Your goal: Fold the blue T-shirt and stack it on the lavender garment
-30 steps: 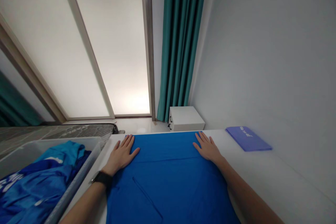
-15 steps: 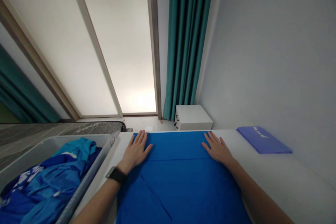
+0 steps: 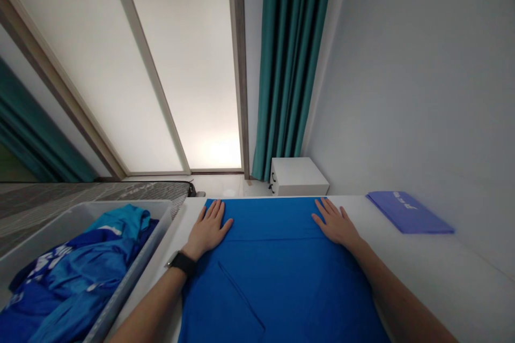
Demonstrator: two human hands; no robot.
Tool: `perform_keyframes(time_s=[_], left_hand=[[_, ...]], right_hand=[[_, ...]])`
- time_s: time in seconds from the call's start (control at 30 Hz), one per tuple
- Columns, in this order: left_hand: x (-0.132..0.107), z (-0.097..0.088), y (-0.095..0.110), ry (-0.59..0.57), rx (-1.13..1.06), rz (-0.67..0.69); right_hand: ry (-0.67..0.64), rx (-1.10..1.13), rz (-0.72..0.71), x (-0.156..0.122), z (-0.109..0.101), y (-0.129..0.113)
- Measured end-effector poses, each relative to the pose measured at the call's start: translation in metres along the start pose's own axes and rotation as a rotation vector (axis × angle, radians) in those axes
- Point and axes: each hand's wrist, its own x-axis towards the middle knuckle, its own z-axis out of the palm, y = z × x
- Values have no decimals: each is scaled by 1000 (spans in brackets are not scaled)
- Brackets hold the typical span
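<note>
Short white lettering stands upside down on the purple folder at the right of the surface, too blurred to read. Larger white letters cross the blue garment in the plastic bin, but folds break them up, leaving no legible word.

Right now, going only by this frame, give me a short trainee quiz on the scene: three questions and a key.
1. True or false: the black watch is on the right wrist.
2. Multiple choice: what lies flat under the left hand and the right hand?
A) a white cabinet
B) a blue garment with a pocket
C) a grey bin
3. Fill in the blank: the flat purple item lies on the white table, to the ____ of the blue garment, on the person's own side.

Key: 1 false, it is on the left wrist; 2 B; 3 right.
</note>
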Motion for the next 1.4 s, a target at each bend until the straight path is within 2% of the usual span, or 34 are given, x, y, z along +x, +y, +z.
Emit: perform_keyframes(time_s=[0.5, 0.63, 0.77, 0.9, 1.0, 1.2, 1.4], left_hand=[[0, 2, -2, 16, -61, 4], [11, 4, -16, 75, -174, -61], [29, -6, -41, 126, -213, -118], [46, -20, -63, 76, -194, -110], [58, -31, -71, 8, -186, -54], [71, -46, -78, -115, -181, 32], [71, -49, -80, -173, -191, 35]], right_hand=[[9, 29, -2, 3, 5, 3], [-4, 26, -4, 2, 3, 2], [-10, -13, -3, 3, 5, 3], [24, -8, -11, 6, 12, 5], [44, 5, -17, 8, 17, 6], [55, 14, -18, 8, 18, 6], [24, 23, -4, 7, 12, 2]])
